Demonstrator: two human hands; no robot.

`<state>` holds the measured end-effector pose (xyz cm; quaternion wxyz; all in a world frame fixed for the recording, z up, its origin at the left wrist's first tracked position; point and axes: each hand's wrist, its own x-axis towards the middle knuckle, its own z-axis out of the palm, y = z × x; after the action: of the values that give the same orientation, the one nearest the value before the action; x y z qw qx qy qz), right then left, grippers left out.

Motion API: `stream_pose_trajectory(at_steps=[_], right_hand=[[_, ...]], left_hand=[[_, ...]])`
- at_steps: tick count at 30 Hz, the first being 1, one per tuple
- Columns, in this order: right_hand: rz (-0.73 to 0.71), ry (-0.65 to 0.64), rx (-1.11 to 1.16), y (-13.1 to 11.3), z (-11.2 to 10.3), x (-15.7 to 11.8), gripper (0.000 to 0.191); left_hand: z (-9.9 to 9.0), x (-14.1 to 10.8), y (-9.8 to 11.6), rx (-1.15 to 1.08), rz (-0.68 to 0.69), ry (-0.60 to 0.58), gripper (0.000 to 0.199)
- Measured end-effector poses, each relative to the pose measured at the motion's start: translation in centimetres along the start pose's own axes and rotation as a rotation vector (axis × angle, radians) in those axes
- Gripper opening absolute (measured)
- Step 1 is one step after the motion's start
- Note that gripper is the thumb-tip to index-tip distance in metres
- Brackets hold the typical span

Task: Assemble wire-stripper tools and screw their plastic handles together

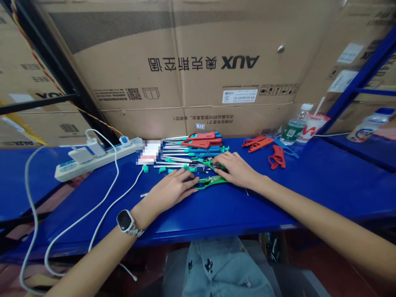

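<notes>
A green long-nosed lighter, its inner parts exposed, lies at the front of the pile. My left hand pinches its looped end between thumb and fingers. At its other end my right hand is closed, thumb against the body, with curled fingers close to a second green lighter piece just behind. The right fingertips are partly hidden. A short metal tube end pokes out left of my left hand. Blue lighters and red lighters with metal tubes lie in a row beyond the hands.
Red and orange handle shells lie to the right, near a water bottle and a drink cup. A power strip with white cables occupies the left. A large cardboard box stands behind the blue table.
</notes>
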<state>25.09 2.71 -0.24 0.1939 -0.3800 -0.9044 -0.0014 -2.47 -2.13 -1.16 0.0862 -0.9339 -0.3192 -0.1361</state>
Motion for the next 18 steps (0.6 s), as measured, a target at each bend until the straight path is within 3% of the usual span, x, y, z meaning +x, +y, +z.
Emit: stream_pose_trajectory(at_steps=[4, 7, 10, 13, 18], right_hand=[[0.051, -0.009, 0.005, 0.1, -0.1, 0.1, 0.009], [0.066, -0.013, 0.013, -0.1, -0.3, 0.3, 0.011], [0.051, -0.005, 0.039, -0.8, -0.4, 1.2, 0.011], [0.001, -0.025, 0.063, -1.8, -0.2, 3.0, 0.012], [-0.031, -0.111, 0.068, -3.2, 0.6, 5.8, 0.012]], left_hand=[[-0.4, -0.3, 0.4, -0.005, 0.003, 0.03, 0.037], [-1.1, 0.0, 0.0, -0.088, -0.074, 0.126, 0.032], [-1.5, 0.9, -1.7, -0.124, -0.183, 0.175, 0.025], [-1.4, 2.1, -4.0, -0.164, -0.24, 0.142, 0.02], [-0.6, 2.2, -6.1, -0.289, -0.322, 0.289, 0.017]])
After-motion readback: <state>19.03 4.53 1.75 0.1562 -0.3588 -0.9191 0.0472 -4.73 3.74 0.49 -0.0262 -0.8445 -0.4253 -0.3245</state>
